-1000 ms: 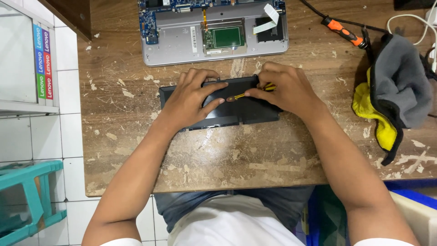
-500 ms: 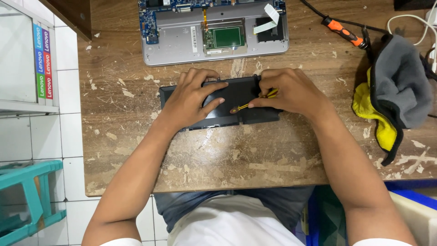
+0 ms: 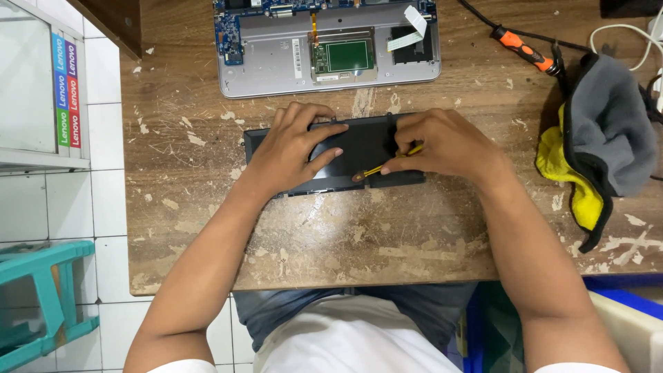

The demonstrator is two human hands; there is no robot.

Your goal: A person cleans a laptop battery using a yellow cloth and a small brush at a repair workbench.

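A flat black battery pack (image 3: pixel 359 148) lies on the worn wooden table (image 3: pixel 311 235) in front of me. My left hand (image 3: pixel 293 148) presses flat on its left half, fingers spread. My right hand (image 3: pixel 442 144) rests on its right end and pinches a thin yellow tool (image 3: pixel 387 166), whose tip touches the pack's front edge near the middle. Beyond the pack sits an opened silver laptop base (image 3: pixel 276 55) with a blue circuit board and a green board exposed.
An orange-handled tool (image 3: pixel 521 48) with a black cable lies at the back right. A grey and yellow cloth (image 3: pixel 601 131) is bunched at the right edge. White cables sit at the far right corner. A teal stool (image 3: pixel 41 297) stands on the tiled floor at left.
The yellow tool's tip has slid from the pack's right part toward its front middle edge. My left hand has stayed pressed on the pack.
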